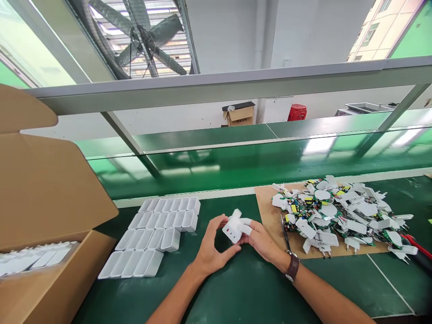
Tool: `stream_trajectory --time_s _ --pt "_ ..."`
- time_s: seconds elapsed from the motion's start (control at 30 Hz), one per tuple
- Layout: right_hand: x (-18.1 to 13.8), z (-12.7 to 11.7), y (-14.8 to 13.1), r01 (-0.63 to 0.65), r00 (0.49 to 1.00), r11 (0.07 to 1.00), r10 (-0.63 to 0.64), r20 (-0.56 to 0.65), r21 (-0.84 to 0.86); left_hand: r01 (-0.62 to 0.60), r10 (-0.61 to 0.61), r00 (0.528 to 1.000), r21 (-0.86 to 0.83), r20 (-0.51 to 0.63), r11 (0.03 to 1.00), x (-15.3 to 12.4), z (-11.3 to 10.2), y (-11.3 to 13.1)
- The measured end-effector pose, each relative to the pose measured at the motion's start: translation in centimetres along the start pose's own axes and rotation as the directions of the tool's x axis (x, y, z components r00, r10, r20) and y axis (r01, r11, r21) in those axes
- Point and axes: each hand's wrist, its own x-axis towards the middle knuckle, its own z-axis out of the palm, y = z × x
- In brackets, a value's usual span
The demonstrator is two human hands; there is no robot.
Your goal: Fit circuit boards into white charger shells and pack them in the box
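In front of me, a little above the green bench, is a white USB charger [232,230] with small port openings on the face toward me. My left hand [212,247] grips it from the left, index finger at its upper edge and thumb stretched below. From the right, my right hand [261,240] closes on the same charger, white covers on two of its fingertips. Its far side is hidden by the fingers. Left of my hands stand rows of white open plastic housings [145,263]. To the right lies a heap of green circuit boards with white covers and plugs [327,216].
The heap rests on a brown cardboard sheet [266,202], with tweezers [285,234] at its near edge. A red-handled tool [418,245] lies far right. An open carton [57,288] holding white parts stands at left. A metal rail [229,85] crosses behind the bench.
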Motion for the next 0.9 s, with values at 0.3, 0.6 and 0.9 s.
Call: stream_trajectory --time_s 0.3,0.6,0.9 --pt "-0.4 0.6 -0.5 -0.155 0.987 0.943 0.136 0.084 0.296 -0.098 0.119 0.987 0.181 -0.105 0.978 -0.2 0.6 0.5" --pt "-0.4 -0.1 0.8 0.189 0.967 0.93 -0.233 -0.105 -0.316 0.034 -0.032 0.999 0.102 -0.017 0.994 -0.2 0.1 0.0" --pt "-1.5 -1.3 1.8 0.158 0.966 0.756 -0.253 -0.061 -0.635 -0.063 0.063 0.996 0.014 0.056 0.998 0.9 0.3 0.4"
